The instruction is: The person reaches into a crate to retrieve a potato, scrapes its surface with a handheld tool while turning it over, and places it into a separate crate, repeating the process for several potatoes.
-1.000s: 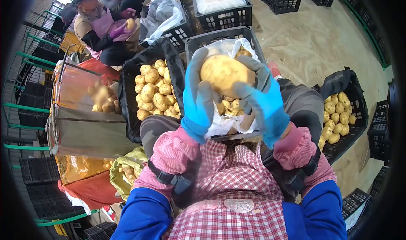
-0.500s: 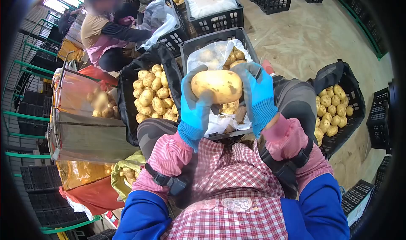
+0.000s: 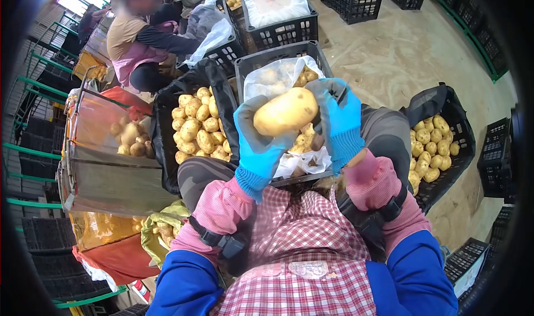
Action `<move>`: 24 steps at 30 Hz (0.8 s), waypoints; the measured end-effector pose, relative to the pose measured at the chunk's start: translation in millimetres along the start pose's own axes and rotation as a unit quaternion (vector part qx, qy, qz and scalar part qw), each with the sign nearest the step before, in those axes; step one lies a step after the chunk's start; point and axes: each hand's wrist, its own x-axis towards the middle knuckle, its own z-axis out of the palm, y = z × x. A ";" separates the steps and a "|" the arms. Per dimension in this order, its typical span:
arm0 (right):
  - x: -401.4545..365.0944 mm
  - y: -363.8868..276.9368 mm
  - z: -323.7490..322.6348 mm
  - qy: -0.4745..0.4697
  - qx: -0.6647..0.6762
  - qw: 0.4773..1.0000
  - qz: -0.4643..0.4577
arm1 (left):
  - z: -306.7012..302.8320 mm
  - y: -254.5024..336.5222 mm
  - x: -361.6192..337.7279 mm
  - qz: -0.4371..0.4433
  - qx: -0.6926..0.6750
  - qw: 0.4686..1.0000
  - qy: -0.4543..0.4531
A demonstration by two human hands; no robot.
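Between my two gloved hands is a large, pale yellow potato (image 3: 286, 112), tilted with its right end higher. My left hand (image 3: 257, 143), in a blue and grey glove, is closed round its left end and underside. My right hand (image 3: 340, 113), gloved the same way, grips the right end, its fingers partly hidden behind the potato. Below them stands a black crate (image 3: 240, 74) lined with a white plastic sheet (image 3: 261, 82), with smaller potatoes (image 3: 303, 141) inside, partly covered by my hands.
To the left is a black-lined crate of potatoes (image 3: 200, 121); another potato-filled crate (image 3: 453, 174) sits on the right. A mesh-sided bin (image 3: 111, 174) stands farther left. A co-worker (image 3: 139, 43) crouches at a crate at upper left. A white-covered crate (image 3: 283, 29) stands ahead.
The potato has been turned in my hands: its right end has risen and a cleaner side now faces me. My left hand's thumb has shifted off its front.
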 end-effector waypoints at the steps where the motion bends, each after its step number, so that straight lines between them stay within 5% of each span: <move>1: 0.7 -7.4 -1.2 -0.033 0.007 0.999 0.013 | 0.5 -0.4 4.3 0.040 -0.006 0.999 -0.008; 5: -3.5 -16.3 -3.3 -0.160 0.042 0.985 0.058 | -11.9 -0.9 21.1 0.121 0.015 0.992 -0.045; 7: -1.2 -12.5 -6.6 -0.215 0.053 0.972 0.076 | -21.0 4.8 27.5 0.091 0.040 0.993 -0.068; 12: -3.4 -6.2 -1.2 -0.194 0.079 0.977 0.038 | -27.4 19.8 30.4 -0.027 0.012 0.996 -0.090; 16: -6.2 1.5 0.9 -0.233 0.043 0.970 0.054 | -31.7 17.9 24.7 -0.069 0.003 0.998 -0.002; 17: -10.3 2.2 4.5 -0.229 0.044 0.970 0.062 | -33.8 11.8 25.6 0.010 0.101 0.995 0.009; 20: -20.8 1.5 17.4 -0.223 0.047 0.971 0.071 | -41.6 10.7 27.5 0.025 0.108 0.993 0.034; 24: -16.9 17.4 18.8 -0.208 0.041 0.976 -0.039 | -44.3 13.8 34.0 -0.046 -0.046 0.997 0.051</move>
